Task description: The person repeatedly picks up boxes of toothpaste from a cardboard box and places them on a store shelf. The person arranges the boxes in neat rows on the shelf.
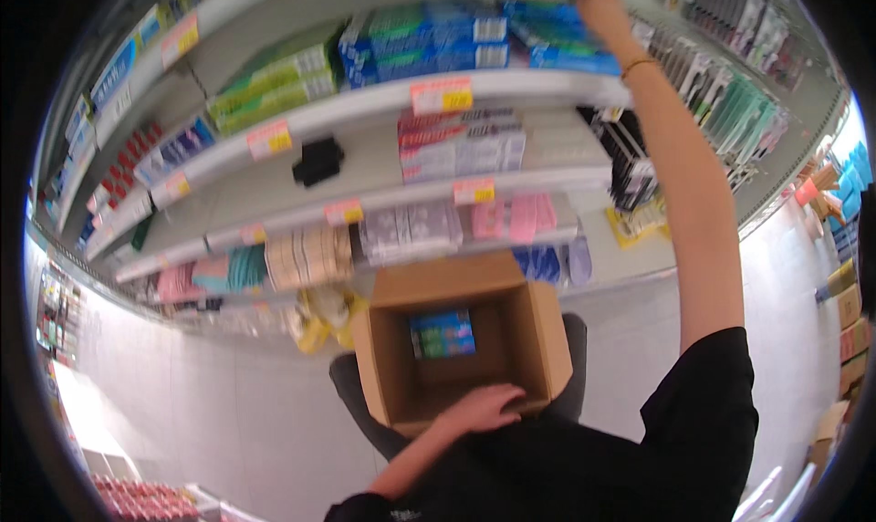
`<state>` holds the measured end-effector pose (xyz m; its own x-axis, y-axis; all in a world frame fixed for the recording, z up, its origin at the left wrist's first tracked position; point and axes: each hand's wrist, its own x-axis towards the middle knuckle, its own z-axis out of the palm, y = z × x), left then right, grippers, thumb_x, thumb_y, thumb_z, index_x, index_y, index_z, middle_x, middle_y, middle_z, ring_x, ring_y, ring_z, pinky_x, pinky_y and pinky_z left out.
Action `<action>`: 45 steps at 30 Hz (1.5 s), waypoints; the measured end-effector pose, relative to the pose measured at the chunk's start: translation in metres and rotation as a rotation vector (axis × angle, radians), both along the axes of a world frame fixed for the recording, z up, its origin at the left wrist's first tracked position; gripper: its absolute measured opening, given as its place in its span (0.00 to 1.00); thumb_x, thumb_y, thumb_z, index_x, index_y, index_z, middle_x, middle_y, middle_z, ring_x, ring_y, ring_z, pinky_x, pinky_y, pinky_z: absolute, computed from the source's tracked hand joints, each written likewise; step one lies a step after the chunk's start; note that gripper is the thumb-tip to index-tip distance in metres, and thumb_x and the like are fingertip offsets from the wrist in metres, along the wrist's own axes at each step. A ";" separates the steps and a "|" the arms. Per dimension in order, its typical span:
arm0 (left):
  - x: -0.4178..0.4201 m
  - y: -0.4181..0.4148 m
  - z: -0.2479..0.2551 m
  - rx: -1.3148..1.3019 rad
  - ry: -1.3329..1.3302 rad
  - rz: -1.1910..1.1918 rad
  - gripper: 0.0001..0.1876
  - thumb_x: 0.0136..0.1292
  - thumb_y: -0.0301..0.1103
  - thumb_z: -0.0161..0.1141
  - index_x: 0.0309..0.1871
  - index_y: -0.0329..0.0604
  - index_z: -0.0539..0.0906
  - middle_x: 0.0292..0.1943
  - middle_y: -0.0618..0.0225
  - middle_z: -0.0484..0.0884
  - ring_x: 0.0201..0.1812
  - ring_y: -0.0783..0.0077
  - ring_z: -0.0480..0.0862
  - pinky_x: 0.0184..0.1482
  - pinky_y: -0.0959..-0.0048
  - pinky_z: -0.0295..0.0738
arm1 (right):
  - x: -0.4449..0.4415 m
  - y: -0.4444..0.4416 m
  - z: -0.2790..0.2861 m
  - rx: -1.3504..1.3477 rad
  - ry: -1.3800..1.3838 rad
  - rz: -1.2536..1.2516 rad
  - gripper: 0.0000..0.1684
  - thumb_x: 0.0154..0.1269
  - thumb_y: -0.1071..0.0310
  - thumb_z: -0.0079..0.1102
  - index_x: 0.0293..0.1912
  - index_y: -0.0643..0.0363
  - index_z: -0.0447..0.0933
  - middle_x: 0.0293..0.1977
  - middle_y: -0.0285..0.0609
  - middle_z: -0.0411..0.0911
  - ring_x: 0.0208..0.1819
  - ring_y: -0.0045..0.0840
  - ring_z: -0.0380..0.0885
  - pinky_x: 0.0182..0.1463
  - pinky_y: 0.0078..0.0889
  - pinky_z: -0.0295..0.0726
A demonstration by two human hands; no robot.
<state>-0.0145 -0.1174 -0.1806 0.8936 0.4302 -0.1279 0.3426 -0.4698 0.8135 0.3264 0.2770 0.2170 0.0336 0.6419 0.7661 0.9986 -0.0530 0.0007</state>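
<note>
An open cardboard box (540, 344) rests on my lap, between my knees. Inside it lie a few blue and green small cartons (443, 334). My left hand (487, 407) is over the box's near rim, thumb and fingers spread, with no item visible in it. My right arm reaches up to the shelf; my right hand (594, 2) is blurred and partly cut off by the top of the picture. It is nearest to the right stack of blue cartons (571, 39). Whether it holds something is hidden.
Shelves with a white front edge (547, 84) stand before me. They carry blue and green boxes (424, 39), lime-green boxes (280, 80), red and white cartons (462, 149) and folded towels (308, 251). Hanging packs (739, 121) line the right side. Pale floor (623, 358) lies below.
</note>
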 end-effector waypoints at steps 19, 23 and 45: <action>-0.030 0.028 0.011 0.118 0.305 0.325 0.17 0.70 0.45 0.59 0.45 0.40 0.85 0.46 0.55 0.87 0.49 0.46 0.86 0.50 0.50 0.81 | -0.197 -0.381 -0.410 -0.989 0.711 0.549 0.16 0.69 0.72 0.47 0.51 0.57 0.80 0.43 0.50 0.86 0.46 0.51 0.83 0.49 0.52 0.83; -0.026 0.076 -0.003 0.133 0.668 0.212 0.21 0.67 0.49 0.63 0.47 0.37 0.86 0.48 0.50 0.87 0.51 0.45 0.87 0.52 0.52 0.82 | -0.188 -0.402 -0.437 -1.347 0.467 0.513 0.17 0.68 0.70 0.49 0.53 0.54 0.82 0.45 0.53 0.85 0.48 0.50 0.83 0.52 0.53 0.83; -0.040 0.147 -0.323 0.077 0.903 0.201 0.22 0.61 0.34 0.66 0.60 0.41 0.83 0.63 0.53 0.81 0.63 0.53 0.82 0.64 0.56 0.78 | -0.190 -0.414 -0.447 -1.390 0.510 0.634 0.18 0.71 0.69 0.49 0.55 0.57 0.81 0.45 0.54 0.85 0.50 0.49 0.83 0.55 0.52 0.81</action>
